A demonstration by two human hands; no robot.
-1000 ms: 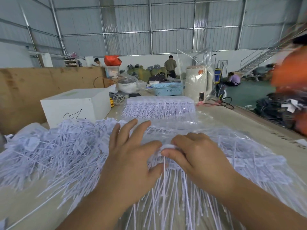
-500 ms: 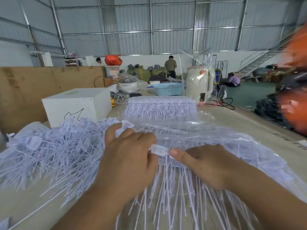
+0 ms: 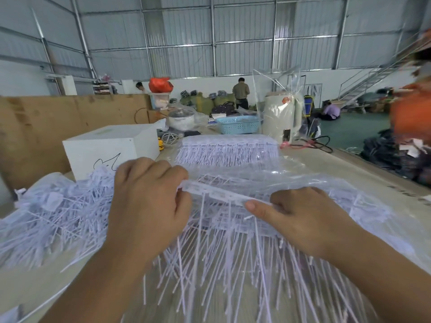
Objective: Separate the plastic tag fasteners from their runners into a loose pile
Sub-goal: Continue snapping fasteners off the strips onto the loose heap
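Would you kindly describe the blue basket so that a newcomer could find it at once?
Look past the white box to the far end of the long table. Left of the tall cream appliance wrapped in clear plastic sits the blue basket. It is the only pale blue, perforated container there.

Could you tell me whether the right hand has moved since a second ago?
Yes. The right hand slid rightward along the runner, away from the white box.
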